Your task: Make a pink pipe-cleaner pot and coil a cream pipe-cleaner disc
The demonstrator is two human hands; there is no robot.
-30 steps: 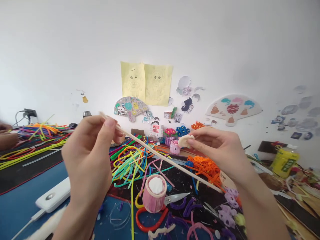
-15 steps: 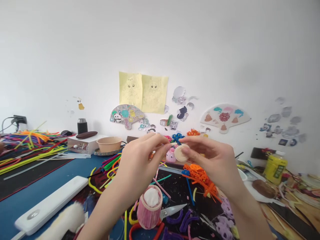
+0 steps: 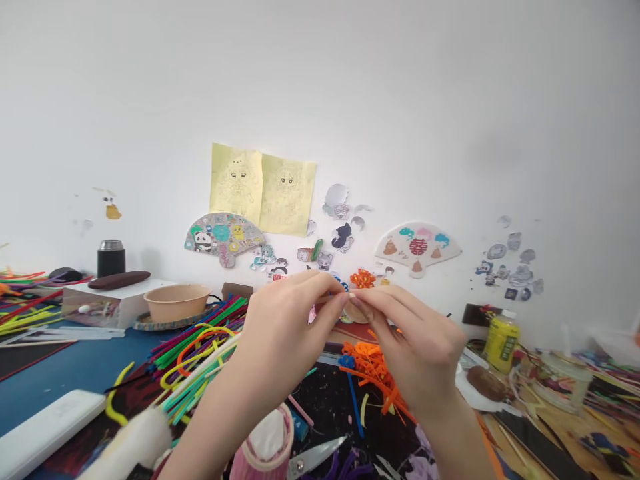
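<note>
My left hand [image 3: 293, 333] and my right hand [image 3: 420, 337] meet in front of me with their fingertips nearly touching. The fingers of my left hand pinch a thin pale strip [image 3: 352, 295]; only its tip shows between the two hands. Held in my right hand is a cream round disc [image 3: 356, 315], mostly hidden behind the fingers. Below them stands a pink ribbed cup-shaped piece [image 3: 267, 440] with white stuffing in its top. Scissors [image 3: 317, 459] lie beside it, blades pointing right.
Bundled pipe cleaners [image 3: 200, 347] and a beige bowl [image 3: 177, 303] are on the left. A white elongated device [image 3: 55, 430] lies nearer me. Orange curled pieces [image 3: 373, 367] lie beyond the scissors. At right are a yellow bottle [image 3: 501, 340] and a glass jar [image 3: 563, 380].
The view has turned to the right. My fingertips have come together, and the disc has turned and is now largely covered by my right fingers.
</note>
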